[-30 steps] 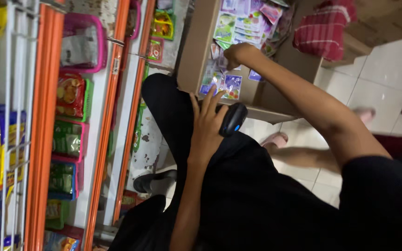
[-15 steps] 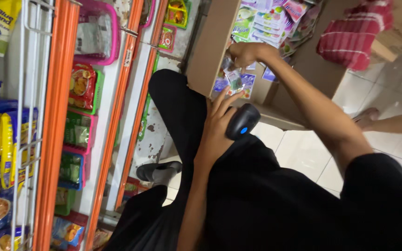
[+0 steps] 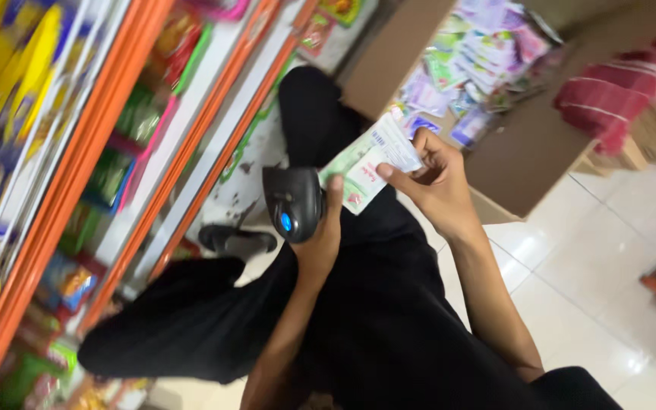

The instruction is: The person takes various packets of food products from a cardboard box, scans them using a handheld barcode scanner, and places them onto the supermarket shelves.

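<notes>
My left hand (image 3: 320, 243) grips a black handheld scanner (image 3: 292, 203) with a lit blue button, its head turned toward the packets. In my right hand (image 3: 434, 186) I hold a small stack of flat sachets (image 3: 370, 163), white and green. Both hands are close together above my lap, which is covered by black trousers. Behind the right hand stands an open cardboard box (image 3: 404, 61) filled with several more colourful sachets (image 3: 480, 53).
Orange-edged store shelves (image 3: 77, 152) packed with snack packets run along the left. A red and white striped cloth (image 3: 616, 91) lies to the right of the box. White floor tiles (image 3: 571, 288) spread at right; a dark sandal (image 3: 237, 239) sits by the shelf base.
My right hand has come out of the box holding sachets and moved toward the scanner. The left hand has raised the scanner. The view swung closer and lower.
</notes>
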